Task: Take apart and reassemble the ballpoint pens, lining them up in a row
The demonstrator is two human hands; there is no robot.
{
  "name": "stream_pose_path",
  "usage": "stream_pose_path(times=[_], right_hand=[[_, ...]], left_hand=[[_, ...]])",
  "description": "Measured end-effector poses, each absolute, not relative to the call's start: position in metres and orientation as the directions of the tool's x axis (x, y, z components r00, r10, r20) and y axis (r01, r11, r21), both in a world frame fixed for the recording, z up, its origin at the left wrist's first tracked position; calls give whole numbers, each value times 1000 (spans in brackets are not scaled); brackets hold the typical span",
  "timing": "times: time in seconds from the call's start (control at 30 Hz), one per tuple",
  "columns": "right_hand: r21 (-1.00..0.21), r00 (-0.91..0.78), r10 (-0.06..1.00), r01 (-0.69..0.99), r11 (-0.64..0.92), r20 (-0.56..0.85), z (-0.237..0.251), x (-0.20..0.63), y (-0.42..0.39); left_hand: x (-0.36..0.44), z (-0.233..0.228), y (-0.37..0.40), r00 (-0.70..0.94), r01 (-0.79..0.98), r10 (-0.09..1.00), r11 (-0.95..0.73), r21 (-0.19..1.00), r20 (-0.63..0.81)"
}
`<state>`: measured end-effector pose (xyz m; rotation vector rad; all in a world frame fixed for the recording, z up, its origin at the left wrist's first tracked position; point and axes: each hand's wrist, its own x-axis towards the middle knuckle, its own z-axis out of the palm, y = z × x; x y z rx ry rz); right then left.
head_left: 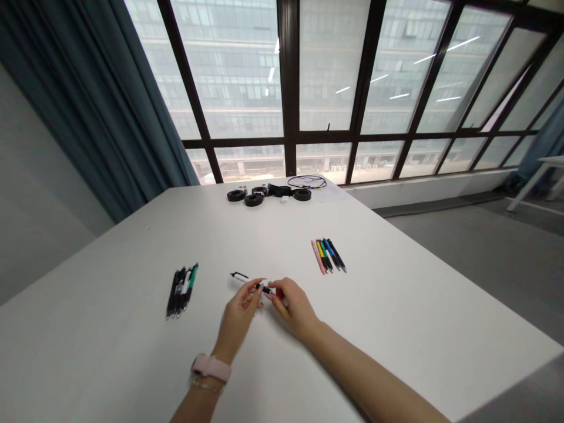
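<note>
Between my two hands, just above the white table, is a white pen with black parts (240,277). Its clip end sticks out to the left past my fingers. My left hand (242,305) pinches the pen's barrel near the dark grip. The fingers of my right hand (293,302) close on the pen's other end, and its tip is mostly hidden by them. Left of my hands lies a row of several pens (181,291), black, white and green. To the right, a second row of several pens (328,255) shows pink, yellow, green, blue and black.
The white table (374,329) runs toward the windows. At its far end sit several black rolls (253,200), a coiled black cable (307,181) and small white pieces (284,200). A blue curtain (110,106) hangs at the left.
</note>
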<state>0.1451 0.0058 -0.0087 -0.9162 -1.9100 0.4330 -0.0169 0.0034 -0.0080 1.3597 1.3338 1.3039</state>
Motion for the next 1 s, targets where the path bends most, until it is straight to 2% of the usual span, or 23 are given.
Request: stream_pose_path(times=[0.23, 0.4, 0.57, 1.0], right_hand=[[-631, -263, 760, 434, 643, 594, -6, 148, 6], [-585, -374, 721, 423, 692, 583, -2, 147, 1], [-553, -441, 714, 451, 701, 545, -2, 146, 0], [-542, -434, 719, 473, 695, 542, 7, 149, -2]], left_hand=[[-16, -6, 2, -91, 155, 989, -103, 982, 118], [-15, -5, 5, -133, 94, 984, -107, 990, 119], [-14, -5, 6, -123, 39, 992, -24, 999, 29], [-9, 7, 5, -115, 73, 990, -69, 995, 77]])
